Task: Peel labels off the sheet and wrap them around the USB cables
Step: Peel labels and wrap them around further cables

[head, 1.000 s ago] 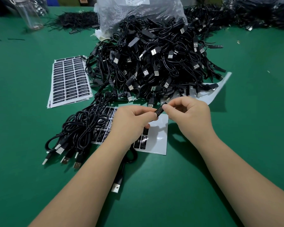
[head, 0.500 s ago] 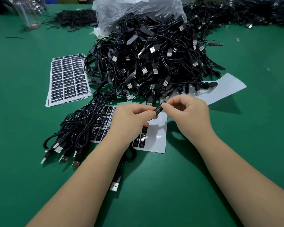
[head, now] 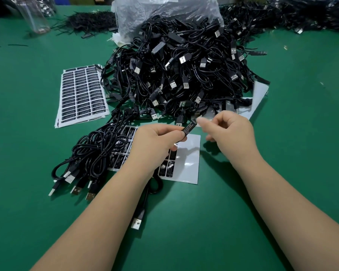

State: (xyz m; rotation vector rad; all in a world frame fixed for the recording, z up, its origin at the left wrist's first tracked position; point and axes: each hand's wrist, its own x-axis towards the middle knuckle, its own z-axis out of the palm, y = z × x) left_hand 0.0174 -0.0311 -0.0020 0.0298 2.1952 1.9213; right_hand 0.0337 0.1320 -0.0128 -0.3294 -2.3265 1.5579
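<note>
A: What are the hands doing?

B: The left hand (head: 155, 139) pinches a black label (head: 188, 127) between thumb and forefinger, holding it up over the part-used label sheet (head: 186, 165). The right hand (head: 231, 130) has its fingers curled, its fingertips (head: 201, 121) just beside the label's far end. They are blurred, so I cannot tell whether they grip it or only brush it.

A: And the cable being labelled?

B: A black USB cable (head: 140, 214) runs out from under the left wrist, plug toward the viewer. Whether the label is wrapped on it is hidden by the fingers.

A: Further out?

B: A small bundle of cables (head: 90, 155) lies left of the sheet, overlapping its edge, plugs pointing down-left. Beyond the hands is the big pile of USB cables (head: 180, 75), spilling from a clear plastic bag (head: 164, 12). A full stack of label sheets (head: 80, 94) lies flat at the pile's left, and a bare backing sheet (head: 258, 94) pokes out at its right, mostly buried.

A: The surface?

B: A green table (head: 282, 173). At the far edge are a clear bottle (head: 34, 16) cut off at the top, a heap of thin black strips (head: 90, 20), and more dark cables (head: 305, 12) at the top right, too dim to make out.
</note>
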